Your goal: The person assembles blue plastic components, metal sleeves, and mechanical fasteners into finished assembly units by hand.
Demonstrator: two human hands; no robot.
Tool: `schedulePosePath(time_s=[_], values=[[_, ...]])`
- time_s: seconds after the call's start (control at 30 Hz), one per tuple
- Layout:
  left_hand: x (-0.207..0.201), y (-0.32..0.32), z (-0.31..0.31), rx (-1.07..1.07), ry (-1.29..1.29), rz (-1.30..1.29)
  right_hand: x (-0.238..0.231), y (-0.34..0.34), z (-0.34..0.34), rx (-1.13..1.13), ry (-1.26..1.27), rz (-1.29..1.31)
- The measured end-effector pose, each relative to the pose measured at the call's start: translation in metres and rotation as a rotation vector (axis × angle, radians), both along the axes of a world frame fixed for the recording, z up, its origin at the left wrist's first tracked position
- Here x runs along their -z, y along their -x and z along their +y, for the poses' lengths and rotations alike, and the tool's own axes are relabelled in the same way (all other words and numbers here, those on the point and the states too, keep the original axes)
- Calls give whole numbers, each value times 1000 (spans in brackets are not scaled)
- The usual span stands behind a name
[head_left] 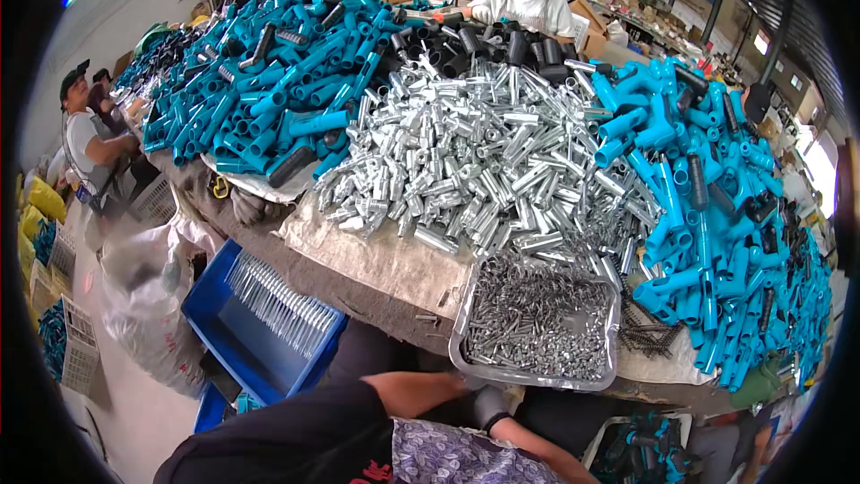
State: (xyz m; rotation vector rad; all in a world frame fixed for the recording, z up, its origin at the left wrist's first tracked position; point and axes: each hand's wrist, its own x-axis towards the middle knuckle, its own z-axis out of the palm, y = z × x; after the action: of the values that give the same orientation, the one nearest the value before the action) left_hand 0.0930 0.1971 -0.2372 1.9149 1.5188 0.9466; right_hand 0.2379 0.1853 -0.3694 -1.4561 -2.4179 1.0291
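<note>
My two hands meet low in front of me at the table edge, just under the near left corner of a clear plastic tray (460, 354). The tray holds many small metal springs and pins. My left hand (462, 386) is mostly hidden, its forearm coming in from the left. A grey glove covers my right hand (489, 406), which points up toward the tray's underside. The fingers of both hands are too dark and covered to make out, and so is anything between them. Behind the tray lies a big heap of shiny silver metal sleeves (466, 152).
Teal tubular handles (269, 90) are heaped at the left, more teal handles (708, 179) at the right. Black grips (515, 45) lie at the back. A blue bin (242, 341) with a row of metal rods stands at lower left, beside a white sack (143, 305). Co-workers sit around the table.
</note>
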Motion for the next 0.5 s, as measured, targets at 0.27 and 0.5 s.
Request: schedulePosePath(time_s=[0.27,0.5], values=[[24,36,-53,-117,182,-105,-264,-1,-16,-284,166,-258],[-164,125,-214,56,611,-653,-364,-136,-40,-109,219,245]])
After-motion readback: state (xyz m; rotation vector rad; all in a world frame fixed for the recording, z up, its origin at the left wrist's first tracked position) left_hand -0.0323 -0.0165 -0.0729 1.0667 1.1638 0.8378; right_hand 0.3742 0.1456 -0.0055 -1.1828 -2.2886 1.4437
